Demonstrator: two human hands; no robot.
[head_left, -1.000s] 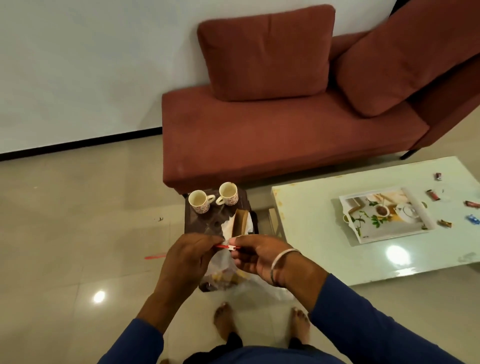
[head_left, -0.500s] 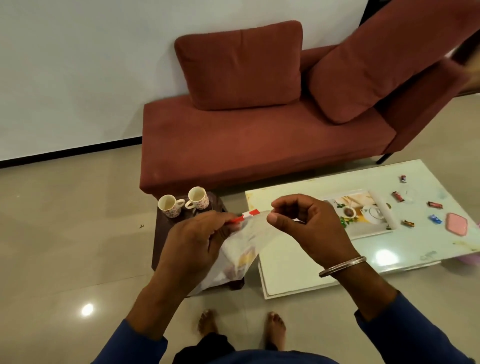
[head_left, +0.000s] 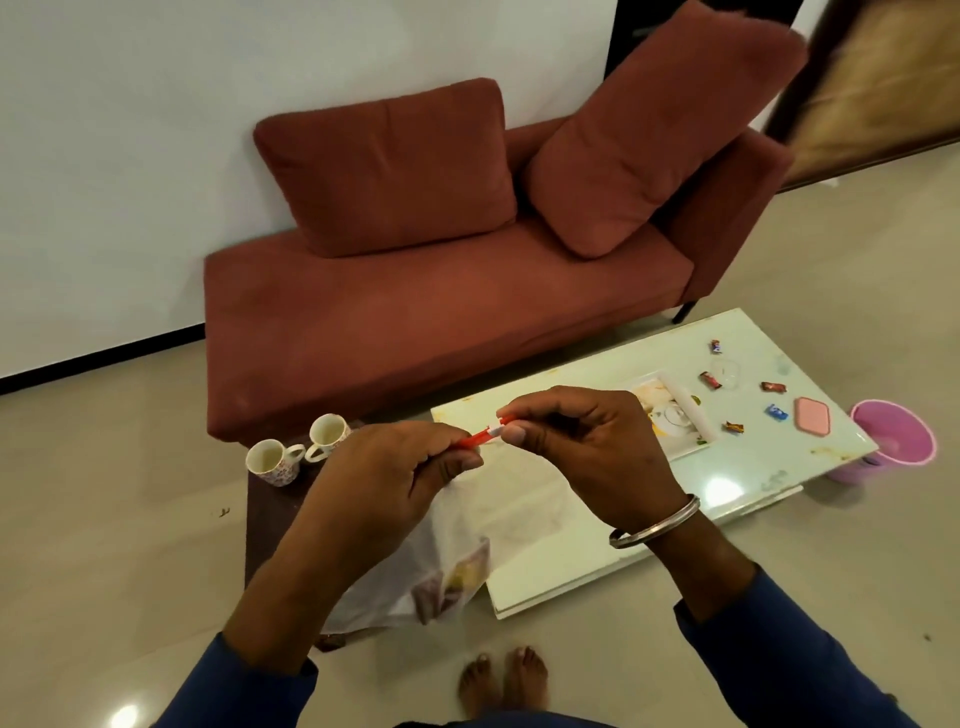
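A clear plastic zip bag with a red seal strip hangs in front of me, and some packets show through its lower part. My left hand grips the strip's left end and the top of the bag. My right hand, with a metal bangle on the wrist, pinches the white slider on the strip between thumb and forefinger. Both hands are held above the floor, between the small dark stool and the white low table.
Two patterned mugs stand on the stool. The white table holds a printed tray, several wrapped sweets and a pink lid. A pink bucket stands at its right. A red sofa lies behind. My bare feet are below.
My right hand has come back to the red strip and now pinches the slider close to my left hand. The view has swung right, bringing the pink bucket in.
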